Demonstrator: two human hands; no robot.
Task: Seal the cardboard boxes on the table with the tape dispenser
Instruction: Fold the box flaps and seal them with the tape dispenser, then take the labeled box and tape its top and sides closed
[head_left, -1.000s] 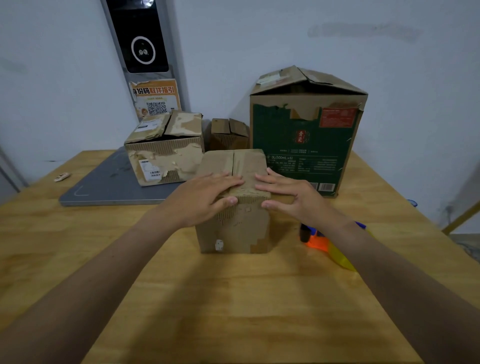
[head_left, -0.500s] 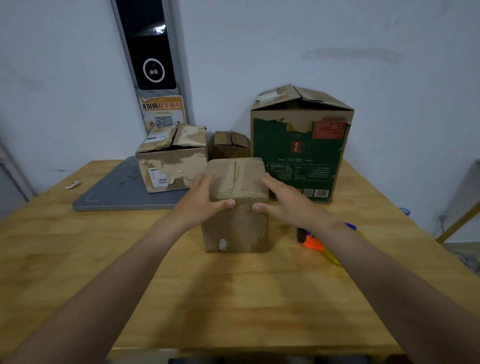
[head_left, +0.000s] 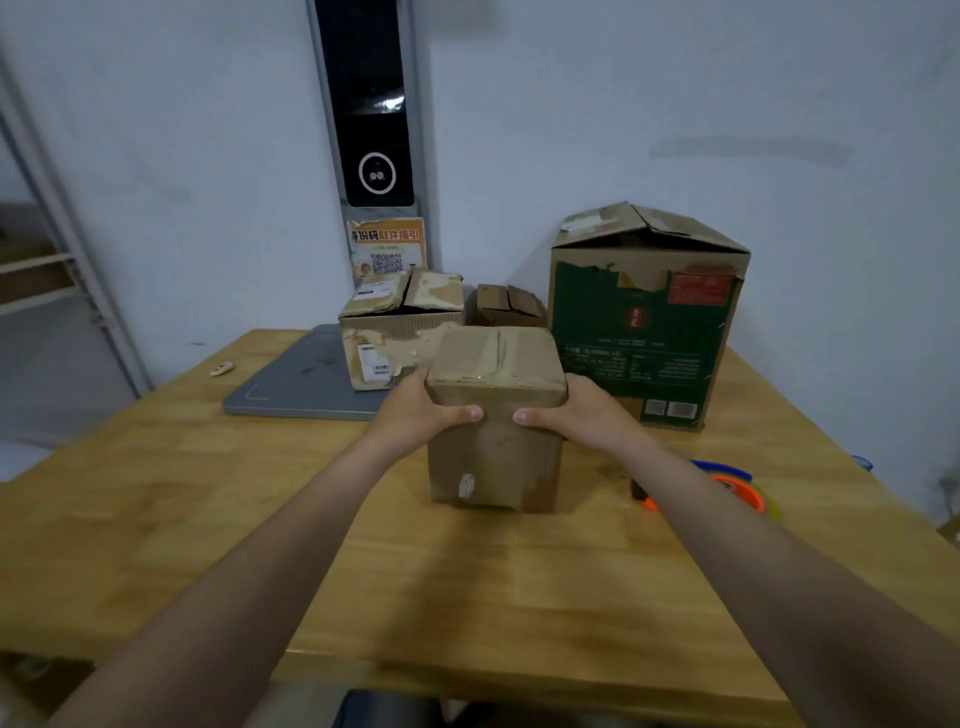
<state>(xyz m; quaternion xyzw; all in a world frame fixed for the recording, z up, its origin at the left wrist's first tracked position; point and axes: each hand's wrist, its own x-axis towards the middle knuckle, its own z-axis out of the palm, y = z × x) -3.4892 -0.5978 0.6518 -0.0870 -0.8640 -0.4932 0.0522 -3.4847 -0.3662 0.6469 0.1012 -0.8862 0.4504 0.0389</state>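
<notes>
A small brown cardboard box (head_left: 496, 457) stands in the middle of the wooden table (head_left: 467, 582), its top flaps closed with shiny tape along the seam. My left hand (head_left: 421, 410) grips its left side and my right hand (head_left: 582, 415) grips its right side, both thumbs on the front face near the top edge. The orange and blue tape dispenser (head_left: 737, 486) lies on the table to the right, partly hidden behind my right forearm.
A tall green box (head_left: 644, 332) with raised flaps stands at the back right. A torn box (head_left: 395, 332) sits on a grey mat (head_left: 296, 384) at the back left, a little box (head_left: 506, 306) behind. A small object (head_left: 222, 369) lies far left.
My hands slid off the top of the small box down to its two sides. My head pulled back and up, so the table's near edge now shows.
</notes>
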